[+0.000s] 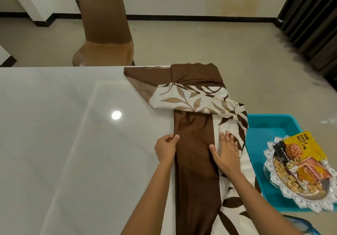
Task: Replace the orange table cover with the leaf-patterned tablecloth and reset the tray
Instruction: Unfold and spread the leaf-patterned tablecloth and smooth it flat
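The leaf-patterned tablecloth point(197, 99), brown and cream, lies partly folded along the right end of the white table point(63, 125). My left hand point(166, 148) pinches the left edge of its brown band. My right hand point(225, 152) lies flat, fingers spread, on the cloth where brown meets cream. A blue tray point(264, 128) sits to the right of the cloth. On it stands a silver plate point(273, 172) with nuts, a yellow almond packet point(300, 146) and an orange packet point(310, 170). No orange table cover is in view.
A brown chair point(104, 32) stands beyond the table's far edge. Dark curtains point(313, 19) hang at the right. Beige floor lies behind and to the right of the table. A ceiling light reflects off the glossy tabletop.
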`<act>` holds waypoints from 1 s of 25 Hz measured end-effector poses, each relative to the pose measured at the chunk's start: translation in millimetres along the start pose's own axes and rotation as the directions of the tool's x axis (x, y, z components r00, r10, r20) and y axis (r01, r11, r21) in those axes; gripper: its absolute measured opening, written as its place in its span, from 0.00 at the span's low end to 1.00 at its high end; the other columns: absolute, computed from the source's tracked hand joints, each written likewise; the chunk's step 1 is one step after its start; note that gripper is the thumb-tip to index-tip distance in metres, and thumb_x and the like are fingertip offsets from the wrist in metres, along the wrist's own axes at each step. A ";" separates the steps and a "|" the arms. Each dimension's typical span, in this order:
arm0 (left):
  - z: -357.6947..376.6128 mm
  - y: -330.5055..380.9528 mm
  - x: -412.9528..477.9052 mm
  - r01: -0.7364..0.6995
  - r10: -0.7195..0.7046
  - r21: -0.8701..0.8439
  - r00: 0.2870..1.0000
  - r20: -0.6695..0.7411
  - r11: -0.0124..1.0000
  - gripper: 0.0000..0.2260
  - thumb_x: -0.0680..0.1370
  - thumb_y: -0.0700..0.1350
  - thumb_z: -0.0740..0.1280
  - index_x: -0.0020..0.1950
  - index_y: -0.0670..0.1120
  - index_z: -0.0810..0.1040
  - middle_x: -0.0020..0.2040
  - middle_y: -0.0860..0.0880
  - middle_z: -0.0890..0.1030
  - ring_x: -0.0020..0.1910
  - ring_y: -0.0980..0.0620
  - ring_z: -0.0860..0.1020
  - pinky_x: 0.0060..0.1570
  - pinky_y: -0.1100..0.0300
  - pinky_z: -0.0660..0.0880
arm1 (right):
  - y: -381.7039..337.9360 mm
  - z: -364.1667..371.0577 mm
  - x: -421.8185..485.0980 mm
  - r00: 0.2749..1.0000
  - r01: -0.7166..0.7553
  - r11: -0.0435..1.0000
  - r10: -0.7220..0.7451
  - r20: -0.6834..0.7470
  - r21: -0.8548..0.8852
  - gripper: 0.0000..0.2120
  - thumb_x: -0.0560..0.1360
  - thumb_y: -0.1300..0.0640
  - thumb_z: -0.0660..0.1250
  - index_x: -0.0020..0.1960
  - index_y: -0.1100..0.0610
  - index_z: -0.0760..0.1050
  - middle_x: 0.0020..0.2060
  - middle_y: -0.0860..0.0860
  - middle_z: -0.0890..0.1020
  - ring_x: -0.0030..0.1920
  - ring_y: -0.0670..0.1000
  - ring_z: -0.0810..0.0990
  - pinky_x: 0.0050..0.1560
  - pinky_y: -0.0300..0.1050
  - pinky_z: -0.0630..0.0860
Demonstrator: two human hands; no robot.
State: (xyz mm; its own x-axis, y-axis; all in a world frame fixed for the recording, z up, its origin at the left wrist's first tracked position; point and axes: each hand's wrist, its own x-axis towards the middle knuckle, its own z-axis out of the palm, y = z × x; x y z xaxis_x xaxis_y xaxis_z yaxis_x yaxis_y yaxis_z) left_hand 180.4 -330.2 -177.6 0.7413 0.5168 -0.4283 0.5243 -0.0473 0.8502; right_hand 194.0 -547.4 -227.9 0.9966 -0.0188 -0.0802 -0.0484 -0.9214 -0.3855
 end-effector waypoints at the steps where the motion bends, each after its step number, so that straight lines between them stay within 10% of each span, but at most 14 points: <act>1: -5.6 -0.5 1.9 0.000 -0.001 -0.055 1.000 -0.011 0.998 0.07 0.74 0.49 0.73 0.47 0.47 0.83 0.41 0.54 0.82 0.45 0.53 0.81 0.51 0.60 0.77 | 4.0 -1.9 -3.2 0.998 -0.017 0.994 0.022 -0.050 0.106 0.37 0.76 0.34 0.46 0.79 0.54 0.48 0.78 0.53 0.50 0.78 0.52 0.45 0.76 0.52 0.45; 8: -108.6 0.1 27.0 -0.054 -0.032 -0.216 0.926 -0.376 0.975 0.07 0.75 0.48 0.71 0.43 0.45 0.80 0.42 0.49 0.82 0.45 0.48 0.80 0.49 0.56 0.76 | 24.1 -1.8 -20.4 0.993 -0.081 0.993 0.073 -0.098 -0.088 0.40 0.76 0.31 0.42 0.78 0.57 0.51 0.78 0.57 0.52 0.78 0.55 0.48 0.76 0.52 0.42; 14: -283.9 -38.8 31.9 0.006 -0.261 -0.296 0.490 -0.832 0.955 0.15 0.81 0.45 0.58 0.62 0.35 0.73 0.63 0.37 0.75 0.61 0.40 0.75 0.58 0.55 0.69 | 23.9 -2.4 -19.0 0.995 -0.079 0.978 0.066 -0.070 -0.195 0.42 0.74 0.30 0.39 0.78 0.57 0.49 0.78 0.59 0.50 0.77 0.58 0.48 0.74 0.54 0.42; 17: -345.2 -83.3 6.9 0.278 -0.486 -0.417 0.269 -0.831 0.866 0.21 0.80 0.38 0.57 0.73 0.38 0.60 0.72 0.37 0.64 0.69 0.38 0.66 0.66 0.48 0.64 | 11.2 1.5 -16.7 0.993 -0.116 0.972 0.106 -0.059 -0.206 0.39 0.77 0.32 0.42 0.78 0.57 0.48 0.77 0.59 0.50 0.77 0.59 0.47 0.74 0.56 0.42; 19: -352.2 -105.7 -13.1 0.397 -0.380 -0.282 0.194 -0.904 0.873 0.23 0.76 0.33 0.60 0.71 0.42 0.62 0.70 0.37 0.65 0.67 0.36 0.66 0.65 0.44 0.64 | -2.6 8.3 -17.6 0.985 -0.171 0.966 0.165 -0.050 -0.195 0.36 0.79 0.36 0.47 0.78 0.59 0.49 0.77 0.61 0.50 0.77 0.60 0.47 0.74 0.58 0.44; 22: -335.0 -123.0 -19.8 0.065 0.327 0.425 0.536 -0.778 0.903 0.20 0.71 0.32 0.63 0.63 0.42 0.69 0.64 0.37 0.71 0.64 0.36 0.69 0.65 0.44 0.64 | -20.6 11.0 -21.5 0.976 -0.219 0.962 0.218 -0.024 -0.163 0.36 0.79 0.39 0.50 0.78 0.61 0.48 0.77 0.62 0.49 0.77 0.62 0.46 0.74 0.60 0.43; 25: -305.1 -102.9 2.3 -0.224 0.486 0.713 0.854 -0.185 0.665 0.23 0.75 0.44 0.69 0.70 0.47 0.68 0.73 0.43 0.66 0.73 0.42 0.61 0.73 0.43 0.56 | -40.8 11.1 -34.7 0.976 -0.213 0.968 0.216 0.014 -0.133 0.37 0.79 0.38 0.51 0.79 0.58 0.44 0.77 0.62 0.45 0.77 0.61 0.42 0.74 0.59 0.41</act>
State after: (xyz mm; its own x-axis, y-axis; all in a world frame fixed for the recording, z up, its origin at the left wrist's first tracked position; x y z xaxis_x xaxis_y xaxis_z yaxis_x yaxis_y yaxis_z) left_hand 0.3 -63.3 -172.6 0.8105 0.5765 0.1037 0.4813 -0.7563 0.4431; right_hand 160.7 -504.8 -219.6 0.9616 -0.2123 -0.1741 -0.2499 -0.9395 -0.2341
